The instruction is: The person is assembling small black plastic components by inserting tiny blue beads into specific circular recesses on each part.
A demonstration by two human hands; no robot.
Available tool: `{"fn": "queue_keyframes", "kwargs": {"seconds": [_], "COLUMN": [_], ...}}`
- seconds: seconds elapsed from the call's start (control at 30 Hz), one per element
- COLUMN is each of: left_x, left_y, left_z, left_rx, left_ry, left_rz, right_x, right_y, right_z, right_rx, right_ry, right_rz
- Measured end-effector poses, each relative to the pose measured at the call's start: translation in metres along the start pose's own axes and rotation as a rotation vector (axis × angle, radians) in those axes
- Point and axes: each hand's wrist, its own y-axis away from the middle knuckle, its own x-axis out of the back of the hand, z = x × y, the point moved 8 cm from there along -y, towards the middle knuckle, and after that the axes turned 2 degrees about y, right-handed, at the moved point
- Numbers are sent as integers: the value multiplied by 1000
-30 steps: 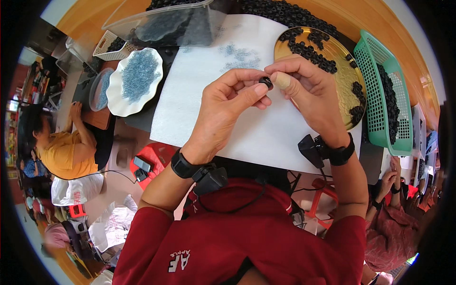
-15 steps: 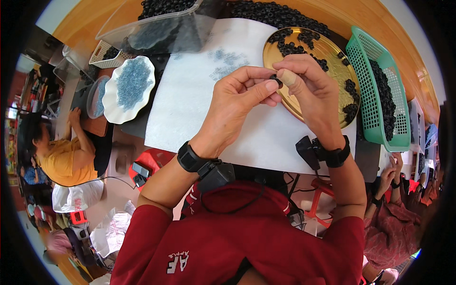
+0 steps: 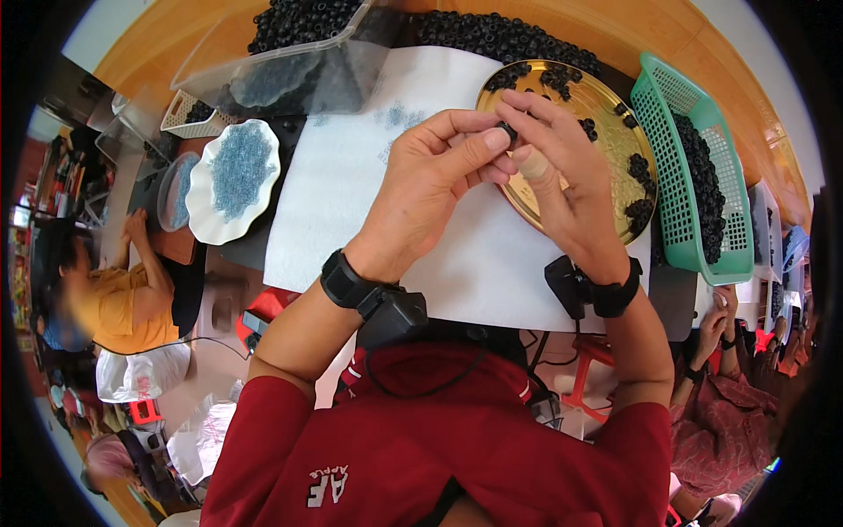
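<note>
Thumb and fingers of my left hand (image 3: 420,176) pinch a small black ring-shaped piece (image 3: 505,131) above the white sheet. My right hand (image 3: 575,171) is raised close beside it, fingers stretched and apart, a tan covering around its thumb. Whether a right fingertip touches the black piece I cannot tell. Behind my right hand lies a round gold tray (image 3: 620,145) with small clusters of black pieces on it. Beyond my left hand, a patch of tiny pale-blue bits (image 3: 399,116) is scattered on the white sheet (image 3: 325,211).
A wavy-edged white dish (image 3: 200,198) of blue bits stands left. A see-through bin (image 3: 373,75) and a heap of black rings (image 3: 500,37) are at the back. The green basket (image 3: 676,211) on the right holds black pieces. People sit left (image 3: 132,299) and right (image 3: 724,422).
My right thumb and fingers have spread apart from their pinch near the black piece. The left hand keeps its pinch. The whole view has shifted slightly.
</note>
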Motion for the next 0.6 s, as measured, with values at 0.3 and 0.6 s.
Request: {"fn": "queue_keyframes", "kwargs": {"seconds": [0.3, 0.6], "left_x": [8, 12], "left_y": [-14, -14], "left_z": [5, -23], "left_rx": [66, 225], "left_ry": [-39, -31], "left_rz": [-60, -162], "right_x": [50, 85], "right_y": [-17, -16], "right_z": [28, 107], "right_rx": [-484, -477], "right_ry": [-512, 41], "right_rz": [220, 99]}}
